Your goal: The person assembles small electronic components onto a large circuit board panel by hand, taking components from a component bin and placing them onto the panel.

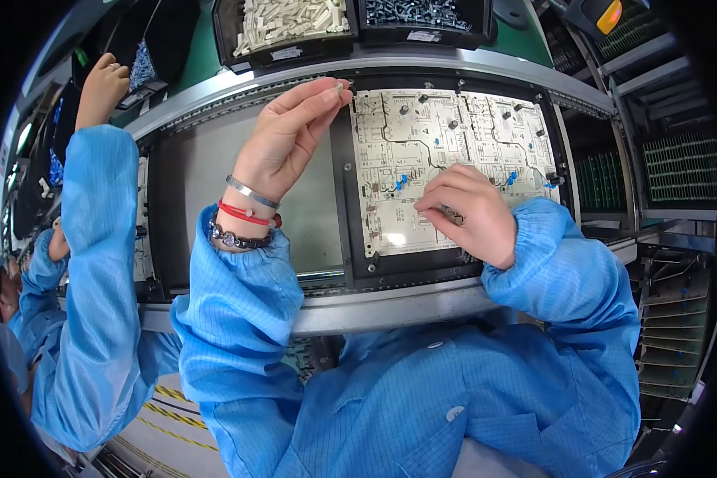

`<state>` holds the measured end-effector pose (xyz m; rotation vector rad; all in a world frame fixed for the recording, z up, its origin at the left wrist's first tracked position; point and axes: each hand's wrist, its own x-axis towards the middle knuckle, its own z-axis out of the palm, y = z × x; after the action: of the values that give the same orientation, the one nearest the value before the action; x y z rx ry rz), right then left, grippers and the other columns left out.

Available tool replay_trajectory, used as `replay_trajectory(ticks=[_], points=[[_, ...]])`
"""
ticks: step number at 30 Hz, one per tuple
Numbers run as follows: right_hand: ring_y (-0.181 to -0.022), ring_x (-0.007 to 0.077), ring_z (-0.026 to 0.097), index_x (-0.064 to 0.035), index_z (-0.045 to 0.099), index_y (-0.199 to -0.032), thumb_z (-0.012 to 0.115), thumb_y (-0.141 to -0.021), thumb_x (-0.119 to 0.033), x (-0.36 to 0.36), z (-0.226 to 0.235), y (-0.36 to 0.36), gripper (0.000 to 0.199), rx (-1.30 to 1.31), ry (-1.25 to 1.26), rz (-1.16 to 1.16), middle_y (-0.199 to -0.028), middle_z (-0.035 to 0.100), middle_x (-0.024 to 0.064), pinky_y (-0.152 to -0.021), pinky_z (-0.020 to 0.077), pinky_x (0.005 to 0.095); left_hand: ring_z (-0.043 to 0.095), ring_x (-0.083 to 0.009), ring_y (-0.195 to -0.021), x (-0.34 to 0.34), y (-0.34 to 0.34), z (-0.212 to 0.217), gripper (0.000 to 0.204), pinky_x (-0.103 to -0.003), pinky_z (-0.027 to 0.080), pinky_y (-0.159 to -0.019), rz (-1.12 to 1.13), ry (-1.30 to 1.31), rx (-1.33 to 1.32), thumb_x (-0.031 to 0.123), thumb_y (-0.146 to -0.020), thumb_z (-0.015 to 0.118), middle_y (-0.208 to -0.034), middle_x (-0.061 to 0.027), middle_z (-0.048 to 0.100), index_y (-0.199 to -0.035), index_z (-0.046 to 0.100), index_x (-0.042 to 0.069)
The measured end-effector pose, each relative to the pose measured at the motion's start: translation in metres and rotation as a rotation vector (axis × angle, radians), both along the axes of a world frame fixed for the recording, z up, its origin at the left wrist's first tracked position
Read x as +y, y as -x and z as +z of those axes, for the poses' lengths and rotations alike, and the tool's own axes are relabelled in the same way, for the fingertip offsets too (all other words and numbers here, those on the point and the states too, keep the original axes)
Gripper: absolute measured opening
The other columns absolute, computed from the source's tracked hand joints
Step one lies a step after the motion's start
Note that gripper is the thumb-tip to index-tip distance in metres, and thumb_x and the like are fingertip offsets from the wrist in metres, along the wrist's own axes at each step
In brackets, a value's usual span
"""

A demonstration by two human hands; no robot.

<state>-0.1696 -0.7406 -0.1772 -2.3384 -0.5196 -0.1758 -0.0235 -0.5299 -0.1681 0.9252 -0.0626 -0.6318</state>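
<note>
My left hand [295, 135], with a metal bangle, a red cord and a dark beaded bracelet at the wrist, is raised at the upper left corner of the circuit board. Its thumb and forefinger pinch a small whitish connector [339, 87]. Over the lower middle of the pale circuit board [398, 227] is my right hand [472, 209], fingers drawn together and pointing left. Whatever those fingertips hold, if anything, is too small to make out. Black cylindrical and blue parts stand on the board, which sits in a black frame [357, 275]. My right hand covers some of it.
Beyond the rail [295, 76] stand a black bin [225, 44] of whitish connectors and another bin [422, 36] of dark small parts. At left, a co-worker's blue sleeve [103, 239] and hand [103, 84] reach toward bins. Racks of boards [681, 167] stand at right.
</note>
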Motion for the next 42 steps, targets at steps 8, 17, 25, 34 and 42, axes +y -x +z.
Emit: replay_trajectory(ticks=[8, 17, 25, 34, 42], points=[[-0.077, 0.0239, 0.055, -0.0043, 0.063, -0.075, 0.069, -0.067, 0.000, -0.001, -0.002, 0.001, 0.010, -0.027, -0.032, -0.016, -0.080, 0.059, 0.0049, -0.069, 0.0437, 0.0336, 0.059, -0.0213, -0.104, -0.008, 0.006, 0.009, 0.027, -0.025, 0.046, -0.095, -0.052, -0.032, 0.012, -0.002, -0.085, 0.055, -0.107, -0.0170, 0.060, -0.111, 0.055, -0.009], [-0.086, 0.0255, 0.054, 0.0011, 0.060, -0.092, 0.058, -0.069, 0.004, -0.001, 0.001, 0.014, 0.023, -0.264, 0.214, 0.123, -0.094, 0.056, 0.0102, -0.074, 0.0459, 0.0354, 0.059, -0.0212, -0.103, -0.015, 0.009, 0.013, 0.025, -0.026, 0.047, -0.094, -0.077, -0.153, -0.097, -0.002, -0.085, 0.055, -0.108, -0.0154, 0.061, -0.110, 0.058, -0.005], [-0.089, 0.0221, 0.065, -0.0004, 0.062, -0.107, 0.050, -0.086, 0.000, -0.057, 0.088, -0.036, 0.024, -0.193, 0.030, -0.062, -0.101, 0.065, 0.0124, -0.076, 0.0521, 0.0317, 0.061, -0.0162, -0.094, -0.042, 0.028, 0.015, 0.025, -0.025, 0.047, -0.087, -0.173, -0.422, -0.495, -0.002, -0.077, 0.063, -0.098, -0.0069, 0.063, -0.102, 0.064, -0.003], [-0.092, 0.0292, 0.062, -0.0058, 0.065, -0.093, 0.058, -0.077, -0.004, -0.061, 0.026, -0.224, 0.018, -0.095, 0.775, -0.179, -0.095, 0.064, 0.0133, -0.079, 0.0508, 0.0383, 0.062, -0.0234, -0.072, -0.123, 0.031, -0.007, 0.035, -0.031, 0.051, -0.066, -0.352, -0.770, -1.125, -0.001, -0.063, 0.069, -0.081, -0.0129, 0.062, -0.097, 0.061, 0.002], [-0.084, 0.0330, 0.064, -0.0041, 0.063, -0.086, 0.056, -0.074, -0.004, -0.069, 0.035, -0.212, 0.013, -0.158, 0.645, -0.227, -0.087, 0.064, 0.0145, -0.070, 0.0532, 0.0407, 0.061, -0.0261, -0.072, -0.120, 0.039, -0.005, 0.039, -0.034, 0.050, -0.066, -0.408, -0.873, -1.265, 0.000, -0.065, 0.067, -0.082, -0.0134, 0.062, -0.102, 0.056, 0.004]])
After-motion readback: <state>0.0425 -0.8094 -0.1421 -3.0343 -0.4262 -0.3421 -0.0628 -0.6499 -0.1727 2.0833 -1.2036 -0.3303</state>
